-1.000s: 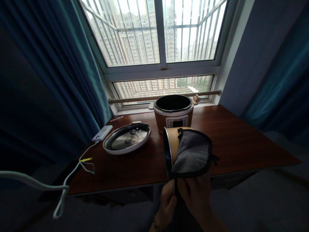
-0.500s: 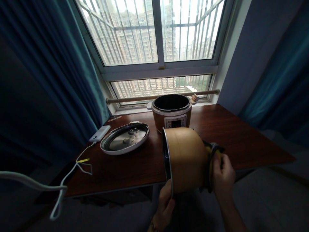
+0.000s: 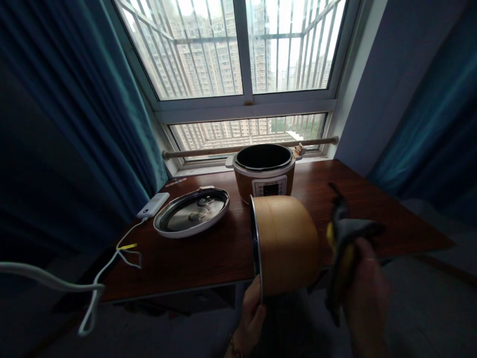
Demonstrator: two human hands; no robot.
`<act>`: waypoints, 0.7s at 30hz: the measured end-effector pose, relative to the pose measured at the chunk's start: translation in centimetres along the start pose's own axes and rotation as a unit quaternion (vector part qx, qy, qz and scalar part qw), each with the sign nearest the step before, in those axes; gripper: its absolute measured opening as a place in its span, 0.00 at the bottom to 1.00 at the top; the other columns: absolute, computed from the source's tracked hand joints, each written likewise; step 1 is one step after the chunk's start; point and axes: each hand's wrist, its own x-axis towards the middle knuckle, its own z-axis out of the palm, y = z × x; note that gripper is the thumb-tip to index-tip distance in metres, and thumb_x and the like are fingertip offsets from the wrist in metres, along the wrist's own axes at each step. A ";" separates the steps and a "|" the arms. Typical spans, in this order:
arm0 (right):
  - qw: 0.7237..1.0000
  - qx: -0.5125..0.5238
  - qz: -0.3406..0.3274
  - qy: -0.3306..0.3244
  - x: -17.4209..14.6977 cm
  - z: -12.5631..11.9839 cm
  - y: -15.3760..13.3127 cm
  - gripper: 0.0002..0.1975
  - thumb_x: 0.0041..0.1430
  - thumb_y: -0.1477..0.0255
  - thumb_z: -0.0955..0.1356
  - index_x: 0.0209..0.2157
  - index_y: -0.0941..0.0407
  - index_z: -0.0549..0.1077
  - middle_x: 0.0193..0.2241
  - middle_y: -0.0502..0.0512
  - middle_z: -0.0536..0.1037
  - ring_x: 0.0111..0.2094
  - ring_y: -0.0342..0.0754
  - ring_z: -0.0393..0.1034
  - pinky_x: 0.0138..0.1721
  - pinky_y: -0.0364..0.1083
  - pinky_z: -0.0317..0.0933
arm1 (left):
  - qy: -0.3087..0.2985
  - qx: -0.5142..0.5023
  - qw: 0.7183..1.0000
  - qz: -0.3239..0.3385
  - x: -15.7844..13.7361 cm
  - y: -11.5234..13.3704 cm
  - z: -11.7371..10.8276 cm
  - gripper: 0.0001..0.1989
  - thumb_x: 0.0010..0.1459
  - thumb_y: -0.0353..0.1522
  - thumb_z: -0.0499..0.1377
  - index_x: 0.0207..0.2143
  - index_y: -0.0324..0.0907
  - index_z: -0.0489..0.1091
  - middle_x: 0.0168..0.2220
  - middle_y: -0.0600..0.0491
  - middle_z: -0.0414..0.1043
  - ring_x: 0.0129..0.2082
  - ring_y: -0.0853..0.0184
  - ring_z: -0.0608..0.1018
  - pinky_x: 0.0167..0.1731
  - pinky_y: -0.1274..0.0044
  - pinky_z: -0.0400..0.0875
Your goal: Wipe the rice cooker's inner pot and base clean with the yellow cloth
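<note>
My left hand (image 3: 251, 315) grips the rim of a gold inner pot (image 3: 288, 243), which is tilted on its side with its mouth facing left. To the right of the pot's base, my right hand (image 3: 367, 278) holds a grey and yellow cloth (image 3: 345, 248), apart from the pot and smeared by motion. Behind the pot stands the gold and white electric cooker body (image 3: 244, 185), its top uncovered and dark inside. Its round lid (image 3: 194, 216) lies with the inner side up on the table to the left.
The brown wooden table (image 3: 179, 261) stands below a barred window. On its left edge a white power strip (image 3: 154, 205) trails a white cable (image 3: 106, 271) with a yellow tie. Blue curtains (image 3: 93, 109) hang at both sides.
My right hand has pulled the cloth away from the pot's base, to the right. The pot stays nearly in place in my left hand.
</note>
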 end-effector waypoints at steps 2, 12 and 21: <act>0.997 -0.027 -0.036 -0.067 -0.3 1.3 -1.3 0.21 0.62 0.58 0.56 0.32 0.56 0.72 0.40 0.58 0.70 0.45 0.53 0.64 0.45 0.53 0.59 | 0.000 -0.005 1.000 -0.006 0.0 0.3 0.0 0.21 0.60 0.43 0.49 0.52 0.46 0.68 0.52 0.47 0.69 0.52 0.58 0.70 0.54 0.67 0.62; 0.949 -0.138 -0.234 -0.160 2.1 2.9 -3.8 0.23 0.60 0.61 0.62 0.53 0.58 0.63 0.55 0.63 0.63 0.57 0.58 0.53 0.54 0.58 0.54 | 0.005 0.021 1.000 0.005 0.1 0.6 -0.1 0.22 0.59 0.44 0.50 0.51 0.45 0.69 0.50 0.45 0.71 0.49 0.56 0.73 0.51 0.66 0.66; 0.929 -0.191 -0.266 -0.171 2.6 4.2 -3.7 0.20 0.62 0.68 0.60 0.54 0.60 0.65 0.56 0.60 0.65 0.59 0.57 0.55 0.56 0.59 0.54 | -0.001 0.017 1.000 -0.001 0.6 1.4 0.0 0.22 0.60 0.44 0.49 0.50 0.44 0.71 0.48 0.44 0.73 0.49 0.56 0.73 0.51 0.65 0.65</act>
